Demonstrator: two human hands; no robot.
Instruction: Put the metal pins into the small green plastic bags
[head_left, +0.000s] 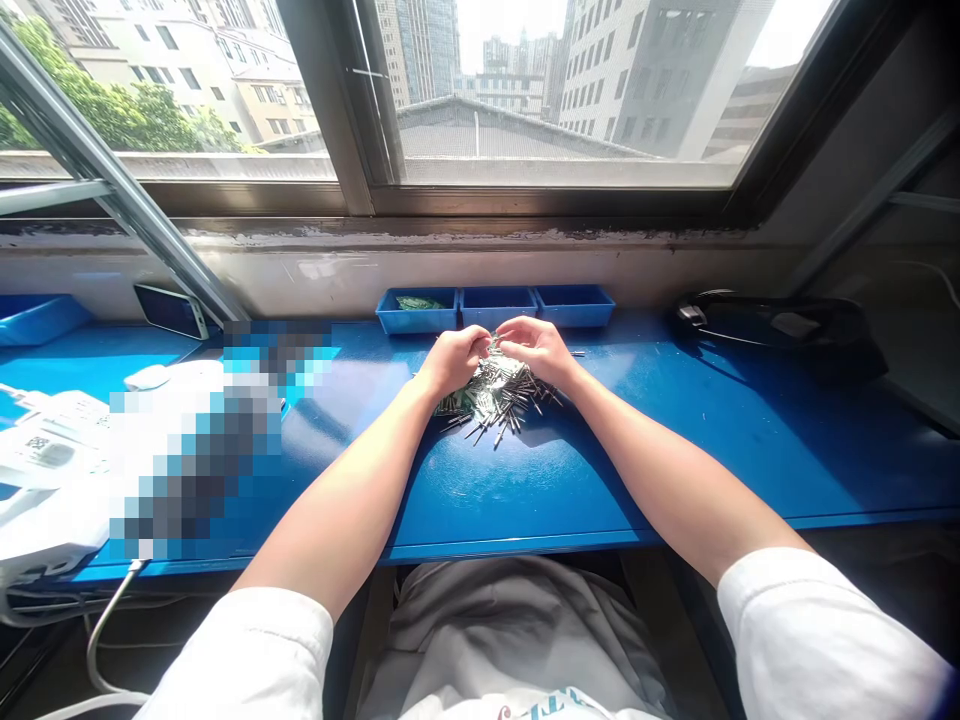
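Note:
Both of my hands meet over a loose pile of thin metal pins (499,395), possibly rivets, heaped on the blue table (495,500). My left hand (456,358) has its fingers curled and pinched together at the pile's far side. Facing it, my right hand (538,350) is closed too, with thumb and forefinger nearly touching the left fingertips. Whatever sits between the fingertips is too small to make out. Some greenish material shows under the pile's left edge.
Three joined blue bins (499,308) stand behind the pile; the left one holds something green. A black bag (772,325) lies at right. To the left are a phone (171,310), white chargers with cables (56,440) and a blurred-out patch. A metal frame leg (150,220) slants down there.

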